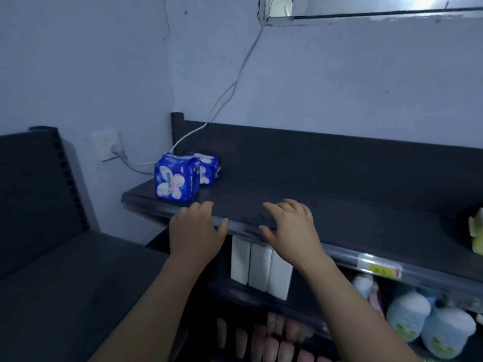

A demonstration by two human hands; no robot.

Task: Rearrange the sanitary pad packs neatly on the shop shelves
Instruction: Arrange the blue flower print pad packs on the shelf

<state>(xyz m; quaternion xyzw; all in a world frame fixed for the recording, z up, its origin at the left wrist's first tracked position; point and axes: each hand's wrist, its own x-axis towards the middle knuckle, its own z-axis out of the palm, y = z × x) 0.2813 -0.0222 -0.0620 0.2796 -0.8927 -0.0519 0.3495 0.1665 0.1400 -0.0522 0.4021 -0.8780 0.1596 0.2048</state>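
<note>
Two blue sanitary pad packs stand at the left end of the dark top shelf [339,212]. The front pack [175,179] is upright near the shelf's edge, and the second pack [208,169] sits behind it to the right, touching it. My left hand [196,228] hovers at the shelf's front edge just below and right of the front pack, fingers relaxed and holding nothing. My right hand [291,226] is over the same edge further right, fingers spread and empty.
Three white packs [260,267] stand on the shelf below. Pale blue bottles [428,327] fill the lower right, pink items [261,338] the bottom shelf. A white cable [230,92] runs to a wall socket [108,145]. A yellow-green item [477,231] sits far right. Another dark shelf unit [52,231] stands left.
</note>
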